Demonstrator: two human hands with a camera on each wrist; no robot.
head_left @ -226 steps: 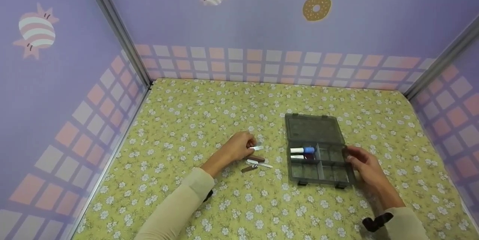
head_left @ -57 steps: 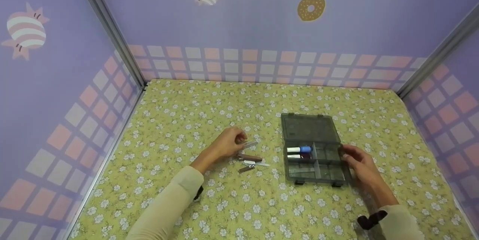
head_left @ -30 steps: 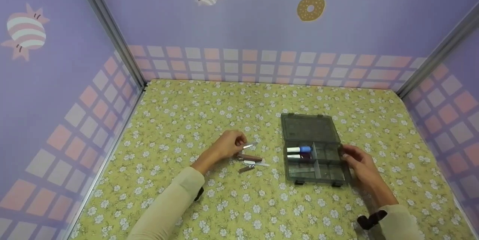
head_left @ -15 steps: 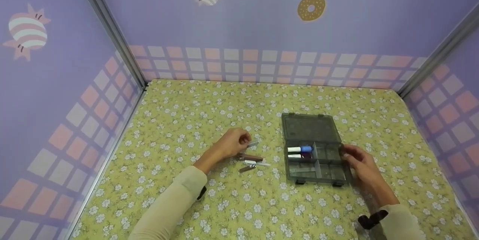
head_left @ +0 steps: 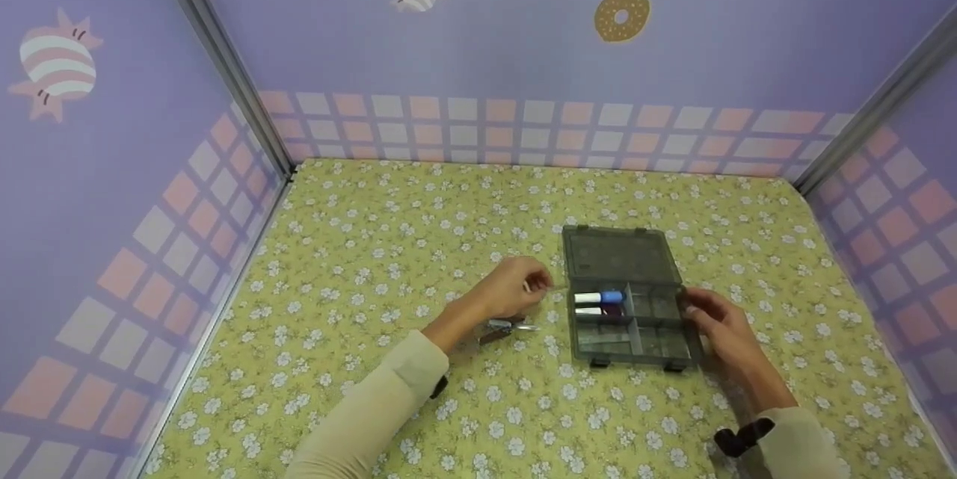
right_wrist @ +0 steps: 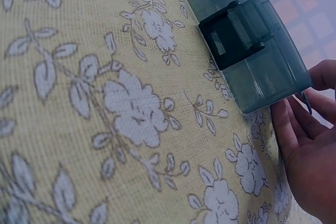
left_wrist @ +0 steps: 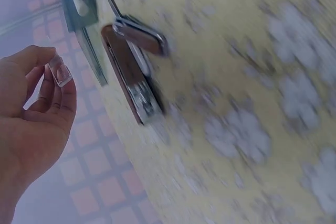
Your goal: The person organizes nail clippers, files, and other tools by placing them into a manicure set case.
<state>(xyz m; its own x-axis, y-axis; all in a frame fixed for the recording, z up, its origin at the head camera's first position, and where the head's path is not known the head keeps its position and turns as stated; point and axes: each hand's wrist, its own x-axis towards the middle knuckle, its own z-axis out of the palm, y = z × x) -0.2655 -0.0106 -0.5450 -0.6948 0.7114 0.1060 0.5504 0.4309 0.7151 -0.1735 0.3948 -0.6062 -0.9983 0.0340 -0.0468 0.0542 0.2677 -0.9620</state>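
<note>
Two hands are busy above a flowered cloth [head_left: 389,225]: the left hand [head_left: 512,290] pinches a small clear piece [left_wrist: 61,73] near the open box [head_left: 656,307], whose right edge the right hand [head_left: 721,323] grips. Two bottles [head_left: 607,298] lie inside the box; brown-and-silver tools [left_wrist: 122,59] lie near the left hand.

Smooth plastic box [right_wrist: 262,80], glossy clear piece [left_wrist: 61,73], metal-edged tool [left_wrist: 140,38], woven cloth [right_wrist: 79,145]

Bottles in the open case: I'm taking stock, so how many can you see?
2: the blue bottle, nearer the lid, and the dark red bottle beside it, both in the case's upper left compartment, as the head view shows. No others show.
</note>
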